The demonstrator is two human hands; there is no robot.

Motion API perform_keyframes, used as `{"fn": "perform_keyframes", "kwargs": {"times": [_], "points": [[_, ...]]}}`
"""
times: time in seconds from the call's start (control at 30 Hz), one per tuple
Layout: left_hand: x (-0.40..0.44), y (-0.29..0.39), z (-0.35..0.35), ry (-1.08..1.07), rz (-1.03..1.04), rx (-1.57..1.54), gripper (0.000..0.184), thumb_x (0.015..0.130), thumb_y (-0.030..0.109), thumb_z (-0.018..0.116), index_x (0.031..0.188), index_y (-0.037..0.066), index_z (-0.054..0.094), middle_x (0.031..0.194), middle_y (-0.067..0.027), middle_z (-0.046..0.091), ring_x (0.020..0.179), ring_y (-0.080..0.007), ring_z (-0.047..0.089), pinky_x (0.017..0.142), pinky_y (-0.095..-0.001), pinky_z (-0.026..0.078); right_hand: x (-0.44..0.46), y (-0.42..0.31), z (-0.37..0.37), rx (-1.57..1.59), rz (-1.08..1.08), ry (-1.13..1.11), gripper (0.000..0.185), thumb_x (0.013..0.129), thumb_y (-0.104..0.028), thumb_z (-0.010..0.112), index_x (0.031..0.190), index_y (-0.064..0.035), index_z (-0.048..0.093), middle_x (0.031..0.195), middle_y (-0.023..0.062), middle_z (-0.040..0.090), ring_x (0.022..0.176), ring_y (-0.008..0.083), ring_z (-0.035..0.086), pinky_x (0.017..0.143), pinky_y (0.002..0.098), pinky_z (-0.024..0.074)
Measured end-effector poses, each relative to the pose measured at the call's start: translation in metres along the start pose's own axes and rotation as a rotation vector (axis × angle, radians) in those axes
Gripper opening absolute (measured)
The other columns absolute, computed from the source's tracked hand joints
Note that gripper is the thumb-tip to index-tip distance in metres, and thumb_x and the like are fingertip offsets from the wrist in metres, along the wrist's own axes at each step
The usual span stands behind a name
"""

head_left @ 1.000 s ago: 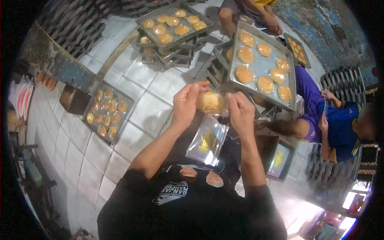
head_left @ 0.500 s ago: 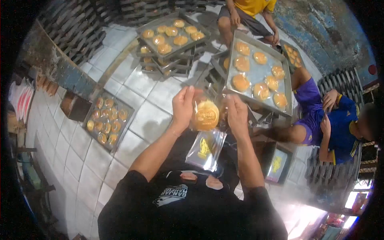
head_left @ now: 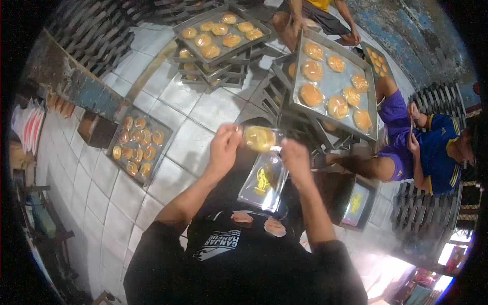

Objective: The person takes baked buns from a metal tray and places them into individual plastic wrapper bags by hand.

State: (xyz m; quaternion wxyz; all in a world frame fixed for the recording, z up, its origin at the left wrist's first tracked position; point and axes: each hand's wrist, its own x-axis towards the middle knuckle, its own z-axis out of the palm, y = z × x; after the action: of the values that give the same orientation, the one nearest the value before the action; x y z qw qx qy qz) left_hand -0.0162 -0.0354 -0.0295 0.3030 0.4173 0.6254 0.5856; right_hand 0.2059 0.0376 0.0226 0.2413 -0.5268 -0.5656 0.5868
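Observation:
A round golden bun in a clear plastic bag (head_left: 259, 139) hangs between my two hands. My left hand (head_left: 225, 147) pinches the bag's left end, and my right hand (head_left: 296, 158) grips its right end, with fingers closed. Both hands are slightly blurred. Below the bun, a stack of clear bags with yellow print (head_left: 262, 182) lies at my lap. Just beyond my right hand, a large metal tray (head_left: 330, 86) of buns tops a pile of trays.
Another tray stack (head_left: 219, 62) stands at the back. A tray of wrapped buns (head_left: 160, 163) lies on the left floor. A box with printed bags (head_left: 354, 203) is at right. One person in purple shorts (head_left: 391, 162) sits at right, another in yellow (head_left: 321, 4) at the back.
The bagged bun has turned from showing its printed face to lying flatter and higher. My left hand has shifted slightly left and down. The back person's hand has reached the large tray's corner.

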Motion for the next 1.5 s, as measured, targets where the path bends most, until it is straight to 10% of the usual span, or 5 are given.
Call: {"fn": "perform_keyframes", "kwargs": {"times": [0.43, 0.77, 0.9, 1.37, 1.5], "points": [[0.043, 0.073, 0.064, -0.131, -0.431, -1.029, 0.026, 0.103, 0.021, 0.062, 0.112, -0.002, 0.070, 0.104, -0.0070, 0.072, 0.094, -0.0158, 0.067, 0.085, -0.0316, 0.052, 0.023, -0.057, -0.072, -0.584, -0.742, 0.503, 0.034, 0.104, -0.022, 0.059, 0.124, 0.0039, 0.065, 0.123, 0.0215, 0.069, 0.109, 0.0388, 0.067, 0.094, 0.0429, 0.0527], [-0.050, 0.006, 0.027, -0.425, 0.480, 0.618, 0.032, 0.090, 0.024, 0.071, 0.115, 0.005, 0.064, 0.144, -0.0175, 0.055, 0.143, -0.0367, 0.044, 0.120, -0.0563, 0.029, 0.002, 0.037, -0.040, -0.632, -0.684, 0.036, 0.065, 0.094, -0.026, 0.074, 0.146, 0.0030, 0.049, 0.150, 0.0270, 0.051, 0.137, 0.0438, 0.050, 0.113, 0.0490, 0.0416], [-0.059, 0.006, 0.013, -0.510, -0.404, -0.308, 0.023, 0.098, 0.007, 0.066, 0.120, 0.002, 0.061, 0.132, -0.0122, 0.062, 0.124, -0.0197, 0.060, 0.107, -0.0374, 0.046, -0.041, 0.035, -0.055, -0.030, -0.046, -0.178, 0.063, 0.094, -0.031, 0.075, 0.145, -0.0005, 0.053, 0.134, 0.0130, 0.065, 0.122, 0.0223, 0.061, 0.105, 0.0376, 0.0494], [-0.066, 0.031, 0.001, -0.403, 0.832, 0.508, 0.038, 0.086, 0.010, 0.073, 0.124, 0.010, 0.074, 0.154, -0.0144, 0.052, 0.147, -0.0429, 0.041, 0.117, -0.0515, 0.041, -0.086, 0.010, -0.039, -0.910, -0.622, 0.043, 0.040, 0.079, -0.016, 0.083, 0.115, -0.0074, 0.069, 0.121, 0.0117, 0.065, 0.125, 0.0366, 0.057, 0.116, 0.0564, 0.0356], [-0.042, 0.048, 0.003, -0.947, -0.237, 0.069, 0.030, 0.099, 0.016, 0.070, 0.127, 0.004, 0.072, 0.114, -0.0192, 0.075, 0.107, -0.0258, 0.073, 0.092, -0.0364, 0.058, -0.073, -0.024, -0.082, -0.478, -0.393, -0.216, 0.026, 0.088, -0.016, 0.078, 0.108, -0.0025, 0.070, 0.099, 0.0093, 0.070, 0.096, 0.0210, 0.069, 0.084, 0.0341, 0.0575]]}}
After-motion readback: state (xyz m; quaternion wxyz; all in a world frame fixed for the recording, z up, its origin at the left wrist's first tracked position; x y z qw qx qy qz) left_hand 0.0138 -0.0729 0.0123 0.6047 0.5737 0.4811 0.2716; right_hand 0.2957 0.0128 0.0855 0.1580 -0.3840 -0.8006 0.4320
